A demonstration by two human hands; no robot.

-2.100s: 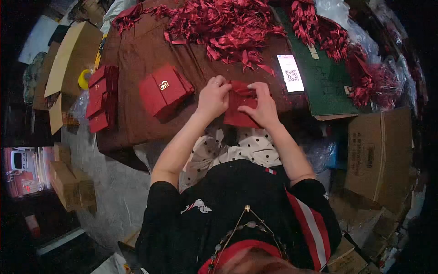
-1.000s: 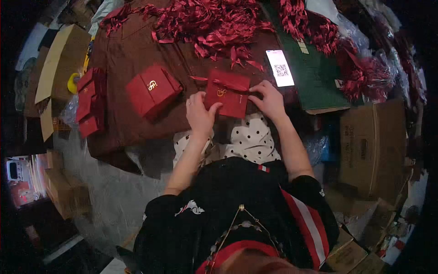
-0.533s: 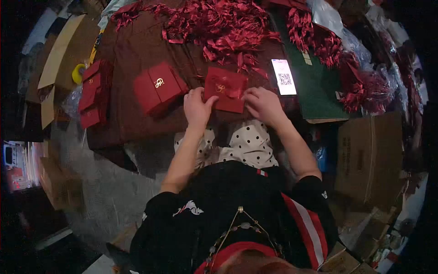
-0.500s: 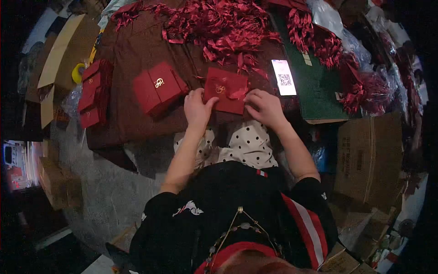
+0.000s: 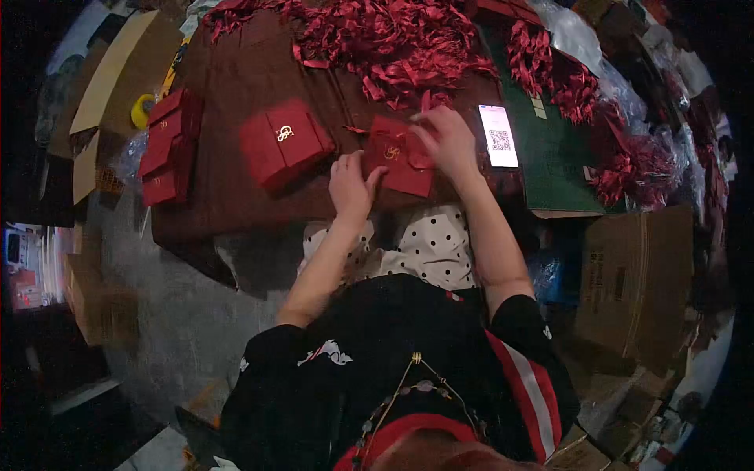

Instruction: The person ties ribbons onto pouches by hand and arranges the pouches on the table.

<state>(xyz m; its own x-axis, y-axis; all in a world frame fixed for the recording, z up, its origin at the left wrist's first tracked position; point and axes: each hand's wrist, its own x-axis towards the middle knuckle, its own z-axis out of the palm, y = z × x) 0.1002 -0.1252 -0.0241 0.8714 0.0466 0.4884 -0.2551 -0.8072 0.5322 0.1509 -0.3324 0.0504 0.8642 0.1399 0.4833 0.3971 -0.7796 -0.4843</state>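
A flat red pouch [image 5: 393,175] with a gold monogram lies at the table's front edge, slightly tilted. My left hand [image 5: 352,188] is at its lower left, fingers curled and thumb pressing on the corner. Over the upper right of the pouch is my right hand [image 5: 452,145], its thumb and fingertips drawn together around a strand of red ribbon [image 5: 422,159]; blur partly hides the grip. To the left stands a stack of red pouches [image 5: 287,149] bearing the same gold mark. Behind the hands spreads a big heap of red ribbons [image 5: 400,47].
A lit phone [image 5: 498,135] showing a QR code lies right of my right hand, beside a green board [image 5: 554,177]. More red pouches [image 5: 169,149] stand at the left of the brown-covered table [image 5: 212,188]. Cardboard boxes [image 5: 636,275] flank the table.
My right hand has risen from the pouch's right edge to above its upper corner. The pouch has turned slightly, and my left hand stays at its left side. The whole view has shifted a little.
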